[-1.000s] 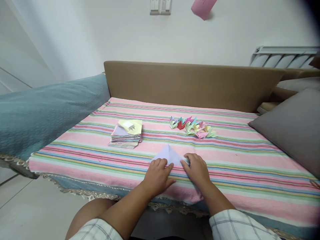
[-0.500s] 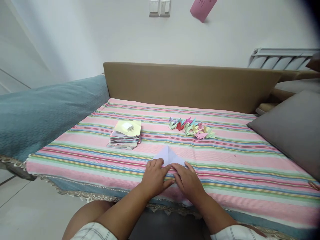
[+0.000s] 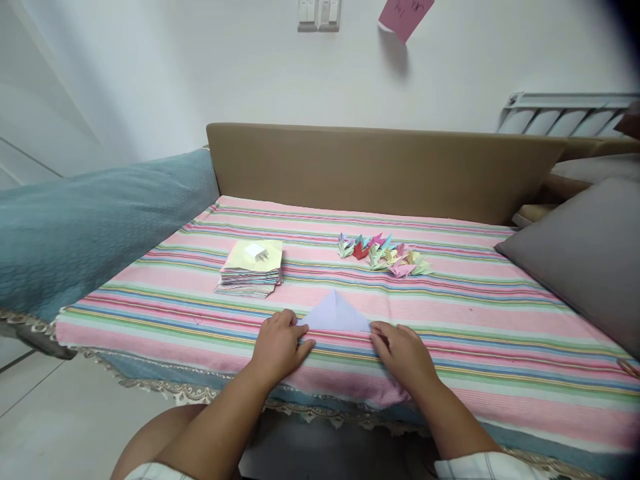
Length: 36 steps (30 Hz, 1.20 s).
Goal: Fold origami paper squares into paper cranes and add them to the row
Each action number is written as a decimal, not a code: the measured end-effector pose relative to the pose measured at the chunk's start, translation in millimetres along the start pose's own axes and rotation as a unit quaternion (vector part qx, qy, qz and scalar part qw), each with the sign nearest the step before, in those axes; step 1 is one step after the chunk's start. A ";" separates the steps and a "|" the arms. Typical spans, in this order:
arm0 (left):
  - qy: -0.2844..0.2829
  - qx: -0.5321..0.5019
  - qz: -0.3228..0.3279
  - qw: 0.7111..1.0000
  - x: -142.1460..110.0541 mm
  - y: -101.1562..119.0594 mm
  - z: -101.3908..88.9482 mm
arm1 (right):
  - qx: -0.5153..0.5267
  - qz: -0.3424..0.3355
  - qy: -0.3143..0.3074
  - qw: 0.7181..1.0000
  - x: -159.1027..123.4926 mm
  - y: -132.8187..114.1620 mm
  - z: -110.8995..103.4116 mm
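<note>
A pale lavender sheet of origami paper [image 3: 335, 313], folded into a triangle, lies on the striped cloth with its point facing away from me. My left hand [image 3: 280, 345] is at the triangle's left corner, fingers curled onto it and thumb lying a little apart on the cloth. At the opposite corner, my right hand [image 3: 404, 352] pinches the paper's tip between thumb and fingers. Beyond the paper, to the right, sit several folded paper cranes [image 3: 385, 257] in many colours. To the left stands a stack of square paper [image 3: 250, 282] with a white plug adapter [image 3: 257, 252] on top.
The pink striped cloth [image 3: 465, 307] covers the sofa seat. A brown backrest [image 3: 380, 170] runs along the back, a blue covered armrest [image 3: 110, 220] is at left, and a grey cushion [image 3: 585, 260] leans at right.
My right hand moved in to the left along the triangle's near edge, then back out to its right corner. My left hand has slid left to the left corner, uncovering the near edge.
</note>
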<state>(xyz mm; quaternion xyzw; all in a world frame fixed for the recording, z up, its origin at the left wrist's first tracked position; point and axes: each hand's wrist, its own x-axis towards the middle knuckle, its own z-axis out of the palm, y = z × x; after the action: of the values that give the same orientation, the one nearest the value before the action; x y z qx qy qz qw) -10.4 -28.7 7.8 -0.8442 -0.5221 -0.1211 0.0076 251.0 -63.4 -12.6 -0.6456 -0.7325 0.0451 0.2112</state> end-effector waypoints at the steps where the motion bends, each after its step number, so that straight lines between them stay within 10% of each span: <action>1: 0.002 0.003 -0.003 1.000 0.8 -2.3 -1.1 | -0.009 0.010 -0.002 1.000 0.9 1.0 -1.8; 15: 0.016 -0.066 -0.105 0.992 17.8 -11.3 8.5 | 0.048 0.056 0.014 0.997 16.9 6.7 15.6; 36: 0.090 -0.163 -0.068 0.980 17.7 -14.2 13.8 | 0.083 -0.037 0.094 0.991 16.4 18.3 24.1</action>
<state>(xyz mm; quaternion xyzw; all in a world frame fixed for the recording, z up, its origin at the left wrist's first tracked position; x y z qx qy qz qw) -12.7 -4.7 -3.5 -0.7823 -0.5486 -0.2803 -0.0916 257.8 -39.6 -36.5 -0.5996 -0.7264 0.0371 0.3339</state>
